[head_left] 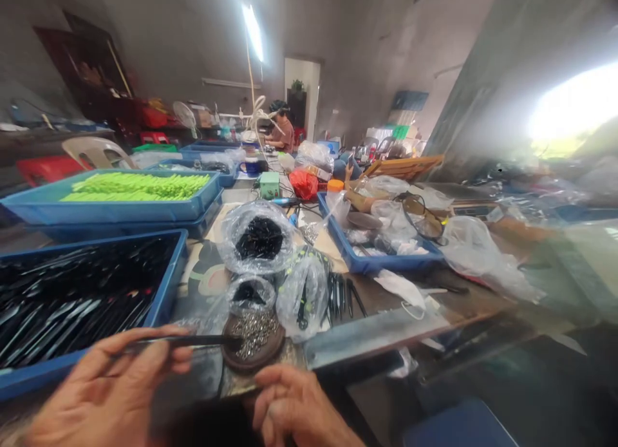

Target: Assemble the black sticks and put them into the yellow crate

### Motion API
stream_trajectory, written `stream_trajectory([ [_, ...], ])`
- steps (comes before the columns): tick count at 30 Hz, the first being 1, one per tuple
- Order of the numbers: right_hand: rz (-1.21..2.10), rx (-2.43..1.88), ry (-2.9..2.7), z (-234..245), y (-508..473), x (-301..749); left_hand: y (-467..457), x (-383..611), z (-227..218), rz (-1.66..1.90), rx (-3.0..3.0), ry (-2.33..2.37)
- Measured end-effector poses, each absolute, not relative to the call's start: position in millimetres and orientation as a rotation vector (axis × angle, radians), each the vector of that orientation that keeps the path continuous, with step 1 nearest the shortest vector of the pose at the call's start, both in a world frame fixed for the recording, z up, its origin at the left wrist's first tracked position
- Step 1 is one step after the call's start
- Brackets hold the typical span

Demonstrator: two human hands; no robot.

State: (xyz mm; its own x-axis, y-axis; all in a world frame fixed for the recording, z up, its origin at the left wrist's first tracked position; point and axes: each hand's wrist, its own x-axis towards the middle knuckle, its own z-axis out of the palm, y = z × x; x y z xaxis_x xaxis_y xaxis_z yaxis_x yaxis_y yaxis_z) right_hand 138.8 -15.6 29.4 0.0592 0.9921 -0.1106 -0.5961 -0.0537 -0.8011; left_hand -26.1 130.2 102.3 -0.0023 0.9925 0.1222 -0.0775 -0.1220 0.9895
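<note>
My left hand [103,389] is at the bottom left, fingers pinched on a thin black rod [183,341] that lies level and reaches right to a round brown dish [253,360] of small metal parts. My right hand [299,408] sits low at the bottom centre, just in front of the dish, fingers curled; whether it holds anything is hidden.
A blue tray of black rods [164,286] is at the left, a blue tray of green sticks [120,205] behind it. Plastic bags of black parts [258,237] stand behind the dish. Another blue tray [381,260] with bags is at right. A person sits far back.
</note>
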Motion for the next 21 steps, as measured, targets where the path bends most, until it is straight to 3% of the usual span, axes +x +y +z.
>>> stream_trajectory([
  [5, 1.314, -0.762, -0.507, 45, -26, 131, 48, 3, 90, 1.154, 1.051, 0.937],
  [12, 1.137, -0.907, -0.502, 48, -47, 129, 14, -11, 71, 1.097, 0.918, 0.908],
  [21, 1.015, -1.037, -0.614, 37, -68, 151, -13, -4, 57, 0.778, 1.018, 0.883],
])
